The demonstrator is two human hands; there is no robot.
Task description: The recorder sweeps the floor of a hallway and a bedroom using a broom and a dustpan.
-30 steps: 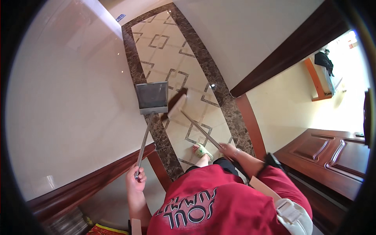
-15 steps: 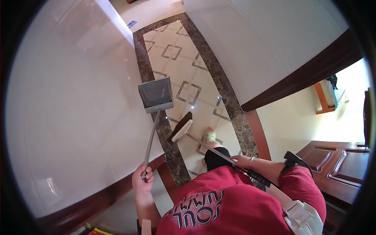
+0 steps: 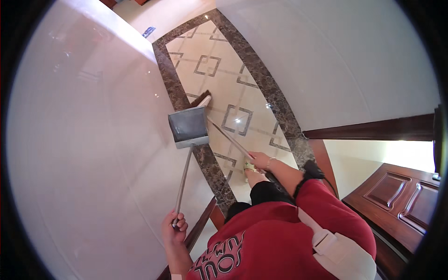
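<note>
My left hand (image 3: 174, 226) is closed around the end of a long metal handle, which runs up to a grey dustpan (image 3: 187, 126). The dustpan hangs along the left wall side, over the dark floor border in this view. My right hand (image 3: 259, 160) grips the pole of a broom (image 3: 201, 99). Its dark bristles and pale head reach ahead to the floor by the left border, just beyond the dustpan. The dustpan's upper right corner partly hides the broom head. Whether the bristles touch the floor I cannot tell.
A patterned tile floor (image 3: 239, 122) with a dark marble border runs between two pale walls (image 3: 93, 140). At the right stands a brown panelled wooden door (image 3: 387, 196) by a doorway. A small blue object (image 3: 149, 31) lies far ahead near the left wall's corner.
The broom head has gone forward and left, from near my foot to beyond the dustpan. My right arm has stretched forward. The dustpan sits slightly lower in view.
</note>
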